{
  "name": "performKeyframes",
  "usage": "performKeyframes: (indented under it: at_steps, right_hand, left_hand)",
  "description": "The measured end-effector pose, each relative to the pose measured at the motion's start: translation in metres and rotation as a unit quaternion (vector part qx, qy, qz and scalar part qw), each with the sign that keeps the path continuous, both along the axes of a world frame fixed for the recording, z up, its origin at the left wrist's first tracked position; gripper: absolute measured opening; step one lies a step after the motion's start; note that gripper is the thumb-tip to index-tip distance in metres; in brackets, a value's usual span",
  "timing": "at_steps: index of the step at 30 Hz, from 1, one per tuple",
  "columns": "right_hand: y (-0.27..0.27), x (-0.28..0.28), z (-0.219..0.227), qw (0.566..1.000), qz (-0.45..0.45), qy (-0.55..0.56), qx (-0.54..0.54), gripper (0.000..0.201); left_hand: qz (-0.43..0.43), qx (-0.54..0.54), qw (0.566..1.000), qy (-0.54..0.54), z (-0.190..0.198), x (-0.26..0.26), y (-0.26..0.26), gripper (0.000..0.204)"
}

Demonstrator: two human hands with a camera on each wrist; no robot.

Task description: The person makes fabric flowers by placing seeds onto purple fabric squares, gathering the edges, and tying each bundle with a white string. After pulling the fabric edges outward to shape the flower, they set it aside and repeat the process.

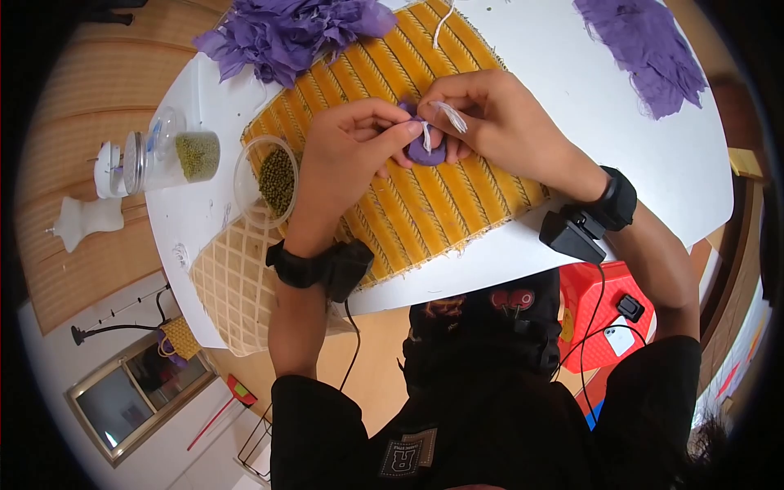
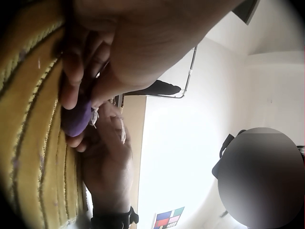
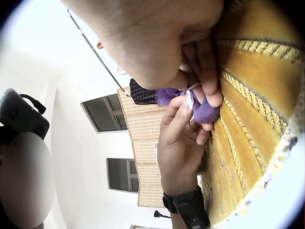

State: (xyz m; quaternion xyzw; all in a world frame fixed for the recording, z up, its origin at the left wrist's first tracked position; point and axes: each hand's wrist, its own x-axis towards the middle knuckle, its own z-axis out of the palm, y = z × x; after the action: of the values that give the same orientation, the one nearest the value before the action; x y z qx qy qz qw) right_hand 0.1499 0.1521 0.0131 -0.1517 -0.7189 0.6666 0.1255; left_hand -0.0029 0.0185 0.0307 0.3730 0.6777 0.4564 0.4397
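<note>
A small, rounded purple cloth pouch [image 1: 426,151] lies between both hands over the striped yellow mat. White string [image 1: 451,117] is wound at its gathered neck, with loose ends hanging out. My left hand [image 1: 355,147] pinches string at the neck between thumb and forefinger, its other fingers about the pouch. From the other side, my right hand [image 1: 502,122] pinches the string, a tail of it sticking out over the thumb. In the right wrist view the pouch [image 3: 206,113] bulges below the fingertips and gathered purple cloth [image 3: 167,96] shows beyond the string. The fingers partly hide the neck.
The yellow mat [image 1: 384,216] covers the middle of the white table [image 1: 539,41]. Purple cloth pieces [image 1: 294,37] are heaped at the back left, more purple cloth [image 1: 645,53] at the back right. A tub of green beans [image 1: 278,180] stands by the left forearm, a jar [image 1: 196,155] beyond.
</note>
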Motion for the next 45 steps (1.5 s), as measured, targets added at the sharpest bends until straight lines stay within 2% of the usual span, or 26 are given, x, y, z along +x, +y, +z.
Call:
performKeyframes:
  at_steps: [6, 19, 22, 24, 25, 27, 28, 30, 31, 33, 39, 45]
  right_hand:
    - [-0.001, 0.0, 0.001, 1.0, -0.01, -0.002, 0.002, 0.028]
    - [0.0, 0.0, 0.002, 0.999, 0.03, 0.023, 0.005, 0.028]
    - [0.0, 0.0, 0.002, 1.0, 0.024, 0.012, 0.011, 0.024]
    - [-0.001, 0.0, 0.002, 1.0, 0.019, 0.01, 0.007, 0.022]
    - [-0.001, 0.0, 0.003, 1.0, 0.013, 0.009, 0.003, 0.019]
    - [-0.002, 0.0, 0.003, 1.0, 0.009, 0.009, -0.003, 0.017]
    - [-0.002, 0.0, 0.003, 1.0, 0.007, 0.01, -0.008, 0.016]
    - [-0.002, 0.0, 0.004, 1.0, 0.01, 0.009, -0.004, 0.016]
    - [-0.002, 0.0, 0.004, 1.0, 0.013, 0.01, 0.001, 0.016]
    - [-0.002, 0.0, 0.005, 1.0, 0.01, 0.004, -0.007, 0.016]
    - [-0.001, 0.0, 0.001, 1.0, 0.012, 0.015, -0.01, 0.013]
    - [-0.004, -0.001, 0.002, 1.0, -0.015, 0.005, 0.023, 0.01]
  left_hand:
    - [0.056, 0.001, 0.998, -0.041, 0.003, 0.0, 0.001, 0.01]
    - [0.109, -0.015, 0.994, -0.012, 0.0, 0.005, 0.003, 0.009]
    - [0.088, 0.008, 0.996, 0.01, -0.003, 0.005, 0.002, 0.011]
    - [0.117, 0.103, 0.984, 0.084, -0.007, 0.009, 0.003, 0.016]
    - [0.115, 0.103, 0.984, 0.083, -0.003, 0.013, 0.005, 0.016]
    - [0.158, 0.186, 0.966, 0.083, 0.009, 0.022, 0.005, 0.015]
    - [0.157, 0.185, 0.967, 0.082, 0.009, 0.021, 0.003, 0.015]
    - [0.029, 0.08, 0.994, 0.066, 0.009, 0.016, -0.002, 0.011]
    - [0.031, 0.079, 0.994, 0.066, 0.01, 0.017, -0.002, 0.011]
    - [0.045, 0.018, 0.999, -0.013, 0.015, 0.018, -0.001, 0.008]
    - [0.071, 0.011, 0.997, 0.0, 0.011, 0.018, 0.0, 0.011]
    - [0.055, -0.007, 0.998, 0.018, 0.004, 0.016, 0.0, 0.013]
